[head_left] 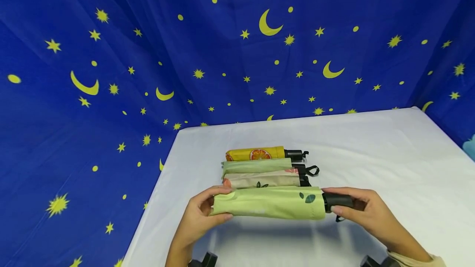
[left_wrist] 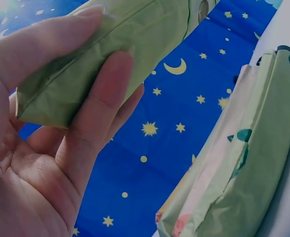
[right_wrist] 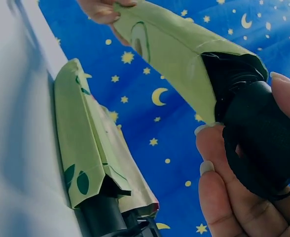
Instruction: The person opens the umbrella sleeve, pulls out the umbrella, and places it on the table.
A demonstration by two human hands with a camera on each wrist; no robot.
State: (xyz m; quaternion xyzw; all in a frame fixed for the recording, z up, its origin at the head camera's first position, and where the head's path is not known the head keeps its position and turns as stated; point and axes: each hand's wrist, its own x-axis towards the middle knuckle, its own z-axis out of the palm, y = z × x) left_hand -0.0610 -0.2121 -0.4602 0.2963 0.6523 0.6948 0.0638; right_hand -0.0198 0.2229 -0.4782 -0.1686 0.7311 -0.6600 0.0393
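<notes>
A folded light green umbrella [head_left: 271,203] with dark leaf prints is held level above the white table, its shadow below it. My left hand [head_left: 198,215] pinches its closed tip end between thumb and fingers. At the other end, the right hand [head_left: 371,209] grips the black handle [right_wrist: 263,128], and a black wrist strap loops beneath the fingers. Just beyond lie a beige umbrella [head_left: 274,179], a pale green umbrella [head_left: 256,165] and a yellow umbrella [head_left: 241,153] with orange slices. Another green leaf-print umbrella [left_wrist: 263,163] lies nearest in that row in the wrist views; in the head view I cannot make it out.
A white cloth covers the table [head_left: 371,143]. Blue fabric [head_left: 230,52] with yellow moons and stars hangs behind it and along the left side. The lying umbrellas' handles and straps point right. Black devices [head_left: 209,258] show at both wrists.
</notes>
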